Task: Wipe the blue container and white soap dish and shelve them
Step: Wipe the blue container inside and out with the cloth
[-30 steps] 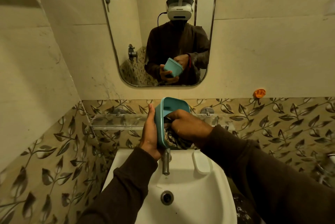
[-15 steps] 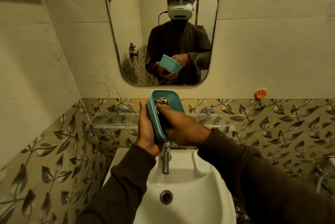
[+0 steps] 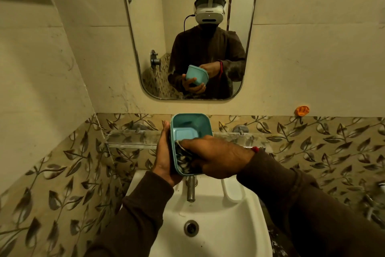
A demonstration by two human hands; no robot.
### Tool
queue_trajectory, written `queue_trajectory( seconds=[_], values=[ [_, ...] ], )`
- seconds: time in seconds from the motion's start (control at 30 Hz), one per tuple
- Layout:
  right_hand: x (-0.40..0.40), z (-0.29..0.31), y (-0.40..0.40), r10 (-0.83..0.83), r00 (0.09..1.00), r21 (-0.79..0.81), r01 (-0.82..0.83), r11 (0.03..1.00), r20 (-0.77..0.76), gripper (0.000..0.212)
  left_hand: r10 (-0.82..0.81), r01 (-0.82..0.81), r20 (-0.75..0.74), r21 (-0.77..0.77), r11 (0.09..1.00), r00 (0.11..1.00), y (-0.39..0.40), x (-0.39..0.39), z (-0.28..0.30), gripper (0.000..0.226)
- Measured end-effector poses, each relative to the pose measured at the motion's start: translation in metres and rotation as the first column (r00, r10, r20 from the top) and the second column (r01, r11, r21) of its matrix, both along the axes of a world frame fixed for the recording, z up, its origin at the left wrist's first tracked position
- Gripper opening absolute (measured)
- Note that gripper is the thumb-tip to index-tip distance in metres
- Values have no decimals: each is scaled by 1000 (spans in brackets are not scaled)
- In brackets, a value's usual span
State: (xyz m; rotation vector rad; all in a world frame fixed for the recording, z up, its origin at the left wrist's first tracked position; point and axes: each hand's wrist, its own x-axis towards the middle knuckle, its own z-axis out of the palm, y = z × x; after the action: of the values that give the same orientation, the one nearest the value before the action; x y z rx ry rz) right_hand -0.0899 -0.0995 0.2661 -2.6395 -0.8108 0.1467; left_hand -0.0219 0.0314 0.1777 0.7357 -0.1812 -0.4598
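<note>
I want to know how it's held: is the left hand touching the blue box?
Touching. The head view shows the left hand pressed flat against the blue container, cupping its outer side.

The container is up over the back edge of the sink, directly above the tap. Left hand is on its left side, right hand reaches in from the right with a cloth inside it. Behind them the shelf runs along the wall, mirror above it. The soap dish sits at the sink's back right corner, right of the tap, and the drain lies in front of the tap.
</note>
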Motion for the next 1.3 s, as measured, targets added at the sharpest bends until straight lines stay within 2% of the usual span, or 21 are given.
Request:
queue_trajectory(
  seconds=[0.1, 0.2, 0.27, 0.33, 0.4, 0.43, 0.53, 0.63, 0.77, 0.87, 1.0, 1.1, 1.17, 1.23, 1.3],
  values=[
    [1, 1, -6, 28, 993, -100, -40, 994, -118, 37, -47, 48, -40, 25, 999, 998, -7, -4, -9, 82],
    [5, 1, -10, -37, 987, -42, 31, 999, -153, 35, -17, 19, -65, 19, 1000, 998, -12, -7, -12, 81],
    [10, 0, -10, -201, 980, 123, 201, 972, -11, 39, 17, -15, -60, 30, 999, 998, -15, -8, -8, 79],
    [14, -3, -9, -389, 910, 290, 338, 895, 141, 41, 48, -45, -49, 57, 997, 998, -19, -10, -1, 76],
    [14, -7, -3, -494, 845, 373, 399, 838, 205, 41, 62, -58, -56, 67, 996, 997, -23, -12, 5, 75],
    [14, -10, 1, -501, 828, 365, 397, 842, 252, 40, 66, -61, -60, 73, 995, 996, -24, -12, 7, 77],
    [12, -16, 10, -412, 807, 230, 345, 910, 422, 41, 81, -78, -54, 61, 995, 995, -25, -12, 10, 78],
    [10, -14, 7, -289, 823, 172, 234, 957, 490, 43, 99, -97, -54, 37, 995, 994, -25, -11, 10, 73],
    [6, -15, 1, -143, 898, 116, 103, 988, 415, 35, 91, -85, -66, 86, 993, 994, -18, -6, 7, 75],
    [3, -19, 0, 13, 946, 75, -39, 996, 323, 27, 75, -73, -2, 168, 983, 997, -4, 3, 9, 80],
    [3, -15, -2, 138, 952, -42, -131, 990, 273, 29, 20, -26, 30, 246, 969, 999, 1, 4, 11, 81],
    [3, -10, -8, 240, 936, -225, -184, 957, 258, 34, 13, -20, 26, 293, 956, 1000, 1, 0, 8, 84],
    [2, -5, -11, 287, 907, -355, -170, 919, 309, 34, 20, -24, 17, 299, 954, 1000, -1, -3, 7, 86],
    [5, 1, -12, 305, 831, -452, -73, 889, 465, 38, 24, -27, 14, 291, 956, 1000, -5, -7, 8, 82],
    [8, 2, -14, 220, 757, -428, 87, 899, 616, 45, 38, -39, 7, 290, 956, 999, -11, -10, 9, 73]
  ],
)
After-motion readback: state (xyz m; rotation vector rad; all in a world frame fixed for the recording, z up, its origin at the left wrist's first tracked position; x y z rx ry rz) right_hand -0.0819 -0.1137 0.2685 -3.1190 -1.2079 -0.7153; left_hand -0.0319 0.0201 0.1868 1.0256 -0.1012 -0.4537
